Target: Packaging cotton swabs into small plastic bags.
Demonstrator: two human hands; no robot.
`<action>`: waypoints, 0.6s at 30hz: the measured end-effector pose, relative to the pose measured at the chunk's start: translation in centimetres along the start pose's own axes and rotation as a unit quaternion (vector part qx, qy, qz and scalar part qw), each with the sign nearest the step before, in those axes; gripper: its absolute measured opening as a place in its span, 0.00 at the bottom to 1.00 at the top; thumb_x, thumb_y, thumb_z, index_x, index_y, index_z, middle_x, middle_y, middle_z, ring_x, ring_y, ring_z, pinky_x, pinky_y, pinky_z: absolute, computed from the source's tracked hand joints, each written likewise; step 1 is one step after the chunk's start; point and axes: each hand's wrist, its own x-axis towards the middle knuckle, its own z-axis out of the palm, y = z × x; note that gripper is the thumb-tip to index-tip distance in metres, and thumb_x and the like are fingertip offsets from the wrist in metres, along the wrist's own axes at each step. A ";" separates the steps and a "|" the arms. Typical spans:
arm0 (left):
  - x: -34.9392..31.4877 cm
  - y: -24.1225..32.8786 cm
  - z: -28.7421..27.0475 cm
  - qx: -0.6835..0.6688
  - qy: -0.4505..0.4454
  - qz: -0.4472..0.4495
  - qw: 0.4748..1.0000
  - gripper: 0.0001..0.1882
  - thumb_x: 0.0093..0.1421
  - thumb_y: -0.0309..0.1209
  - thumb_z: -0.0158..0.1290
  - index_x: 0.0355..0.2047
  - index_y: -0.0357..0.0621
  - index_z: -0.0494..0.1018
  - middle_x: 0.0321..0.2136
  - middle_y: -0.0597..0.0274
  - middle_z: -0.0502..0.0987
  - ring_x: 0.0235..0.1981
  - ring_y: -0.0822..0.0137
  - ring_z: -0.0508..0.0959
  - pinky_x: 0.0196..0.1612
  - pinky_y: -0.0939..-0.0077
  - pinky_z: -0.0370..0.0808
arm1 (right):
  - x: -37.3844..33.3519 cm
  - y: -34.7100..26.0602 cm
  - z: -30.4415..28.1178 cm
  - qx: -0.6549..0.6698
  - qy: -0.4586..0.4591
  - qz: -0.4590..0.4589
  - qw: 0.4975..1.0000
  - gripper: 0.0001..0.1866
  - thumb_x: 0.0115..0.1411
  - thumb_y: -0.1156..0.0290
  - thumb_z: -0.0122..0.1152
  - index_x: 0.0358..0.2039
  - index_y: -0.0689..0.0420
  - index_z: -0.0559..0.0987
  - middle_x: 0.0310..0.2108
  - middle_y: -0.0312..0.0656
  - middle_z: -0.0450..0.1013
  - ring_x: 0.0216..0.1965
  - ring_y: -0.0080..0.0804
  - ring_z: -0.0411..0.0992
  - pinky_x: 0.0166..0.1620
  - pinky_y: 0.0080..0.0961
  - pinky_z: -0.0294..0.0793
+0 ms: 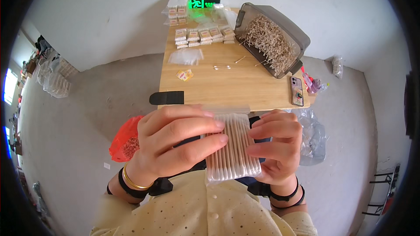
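Close in front of my body, both hands hold a clear bag of cotton swabs [232, 153], the swabs lined up side by side inside it. Fingers of my left hand [177, 137] press on the bag's left and upper face. My right hand [278, 144] grips its right edge, with the thumb mostly hidden. Beyond the hands, several packed swab bags [204, 35] stand in a row on the wooden table [210, 83]. A grey bin [302, 35] lies tipped at the table's right, full of loose cotton swabs [269, 43].
Flat clear bags [186, 57], a yellow-white card [184, 75] and a few stray swabs [222, 67] lie on the table. A phone [297, 91] rests near the right edge, a black strap [167, 98] at the front left. A red bag [127, 142] sits below left, a clear plastic bag [313, 137] below right.
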 end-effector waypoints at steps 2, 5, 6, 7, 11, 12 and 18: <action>0.0 0.0 -0.2 0.006 -0.007 0.010 1.000 0.15 0.48 0.27 0.70 0.36 0.53 0.80 0.39 0.65 0.82 0.40 0.61 0.82 0.44 0.65 0.85 | 0.0 -0.1 0.1 -0.004 0.000 0.006 1.000 0.14 0.52 0.69 0.73 0.41 0.46 0.83 0.43 0.34 0.75 0.43 0.35 0.73 0.43 0.34 0.72; -0.1 0.1 -0.4 0.012 -0.015 0.027 0.999 0.13 0.50 0.28 0.68 0.36 0.54 0.80 0.40 0.66 0.81 0.42 0.61 0.82 0.45 0.65 0.84 | 0.1 -0.5 0.1 -0.036 -0.007 -0.016 0.999 0.16 0.50 0.69 0.74 0.41 0.44 0.83 0.44 0.33 0.75 0.43 0.34 0.72 0.44 0.33 0.72; -0.1 0.2 -0.3 0.016 -0.003 0.036 0.999 0.12 0.50 0.28 0.67 0.36 0.54 0.80 0.40 0.68 0.82 0.41 0.64 0.81 0.44 0.68 0.84 | 0.0 -0.4 0.2 -0.047 -0.006 -0.030 0.998 0.17 0.49 0.70 0.75 0.41 0.44 0.83 0.44 0.33 0.74 0.43 0.34 0.72 0.44 0.33 0.73; 0.0 0.2 -0.1 0.020 0.010 0.046 0.999 0.12 0.50 0.28 0.66 0.36 0.55 0.81 0.39 0.69 0.82 0.40 0.66 0.81 0.42 0.72 0.84 | -0.1 -0.2 0.2 -0.057 -0.005 -0.044 0.997 0.18 0.48 0.70 0.75 0.41 0.44 0.83 0.43 0.32 0.74 0.43 0.33 0.72 0.45 0.33 0.73; 0.0 0.8 -0.6 0.007 -0.008 0.036 0.999 0.11 0.53 0.29 0.66 0.37 0.54 0.79 0.40 0.68 0.81 0.41 0.63 0.81 0.46 0.65 0.84 | -0.1 -0.6 -0.6 -0.102 -0.032 -0.063 0.992 0.21 0.45 0.71 0.77 0.41 0.42 0.82 0.42 0.29 0.74 0.43 0.31 0.72 0.45 0.32 0.73; 0.0 0.9 -0.6 0.005 -0.010 0.038 0.999 0.11 0.54 0.29 0.65 0.37 0.54 0.79 0.40 0.68 0.81 0.41 0.63 0.81 0.46 0.65 0.84 | -0.1 -0.7 -0.6 -0.107 -0.030 -0.069 0.991 0.21 0.45 0.71 0.77 0.41 0.42 0.82 0.42 0.29 0.74 0.43 0.30 0.72 0.45 0.32 0.73; 0.1 0.7 -0.4 0.018 0.007 0.062 0.998 0.09 0.56 0.29 0.65 0.37 0.55 0.81 0.40 0.73 0.82 0.40 0.71 0.80 0.43 0.75 0.85 | -0.4 -0.8 -0.5 -0.115 -0.011 -0.084 0.990 0.21 0.45 0.72 0.77 0.40 0.40 0.83 0.42 0.27 0.74 0.42 0.28 0.71 0.44 0.29 0.73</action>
